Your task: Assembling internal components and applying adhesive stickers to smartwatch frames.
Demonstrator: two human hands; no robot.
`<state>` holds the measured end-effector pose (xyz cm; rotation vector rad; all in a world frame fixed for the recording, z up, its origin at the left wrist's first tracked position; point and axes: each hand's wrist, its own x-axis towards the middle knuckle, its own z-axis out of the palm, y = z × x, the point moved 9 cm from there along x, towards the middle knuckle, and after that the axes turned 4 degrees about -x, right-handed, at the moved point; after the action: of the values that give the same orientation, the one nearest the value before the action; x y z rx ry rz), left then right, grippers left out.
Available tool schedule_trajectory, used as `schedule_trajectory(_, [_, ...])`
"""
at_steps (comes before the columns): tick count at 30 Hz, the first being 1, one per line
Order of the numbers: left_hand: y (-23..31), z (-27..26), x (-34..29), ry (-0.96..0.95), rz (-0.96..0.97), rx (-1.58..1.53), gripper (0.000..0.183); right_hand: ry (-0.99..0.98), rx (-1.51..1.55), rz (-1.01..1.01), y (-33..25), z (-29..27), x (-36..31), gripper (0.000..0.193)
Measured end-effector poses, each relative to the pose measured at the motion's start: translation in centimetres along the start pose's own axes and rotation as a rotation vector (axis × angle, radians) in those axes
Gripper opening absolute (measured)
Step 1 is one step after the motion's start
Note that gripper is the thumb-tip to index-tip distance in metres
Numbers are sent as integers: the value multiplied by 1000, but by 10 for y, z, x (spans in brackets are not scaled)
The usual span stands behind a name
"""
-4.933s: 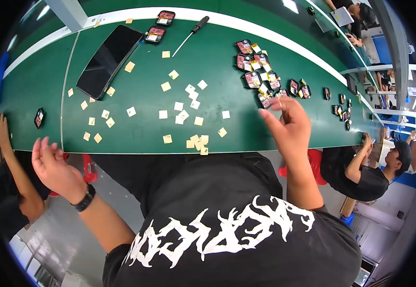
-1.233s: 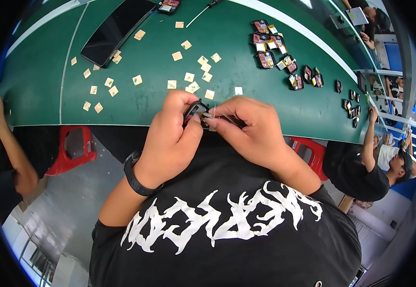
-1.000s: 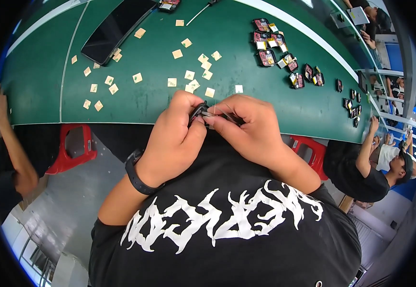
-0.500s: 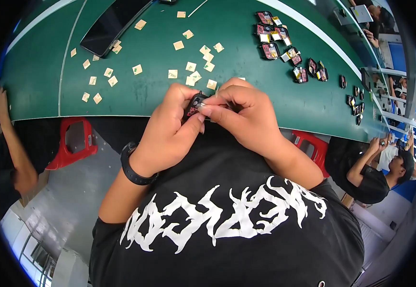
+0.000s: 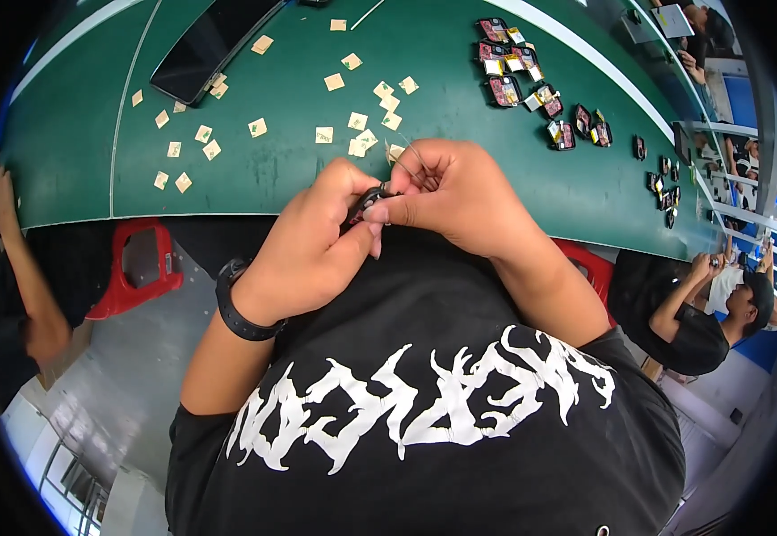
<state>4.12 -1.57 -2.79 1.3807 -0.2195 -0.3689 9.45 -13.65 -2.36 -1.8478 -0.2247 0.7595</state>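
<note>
Near the table's front edge, my left hand [image 5: 312, 237] is closed around a small black device casing [image 5: 369, 202], its thumb and forefinger at the sides. A bit of red circuit board shows inside the casing; the rest is covered by fingers. My right hand [image 5: 460, 192] is closed too, with its thumb and forefinger pinching at the casing's right edge. Thin metal prongs, which look like tweezers [image 5: 417, 155], stick out from its curled fingers, pointing away from me. Whatever lies between the right fingertips is hidden.
Small square cream stickers [image 5: 358, 121] lie scattered over the green table [image 5: 263, 179]. A dark flat screen-like device [image 5: 210, 54] sits at back left. Several black casings [image 5: 503, 89] with red boards and silver packs stand at right. Other people sit on both sides, near red stools [image 5: 142, 268].
My right hand has turned and curled its fingers in, so the thin prongs show beyond it. The casing has tilted in my left hand, and its red board shows less.
</note>
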Motion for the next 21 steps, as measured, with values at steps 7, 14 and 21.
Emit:
schedule_trajectory(7, [23, -8, -1, 225, -54, -120, 28, 30, 450, -1, -26, -6, -14, 25])
schedule_trajectory(14, [40, 5, -4, 104, 13, -221, 27, -153, 577, -43, -38, 5, -24, 27])
schedule_trajectory(21, [44, 6, -13, 83, 52, -206, 26, -224, 543, -90, -44, 13, -30, 28])
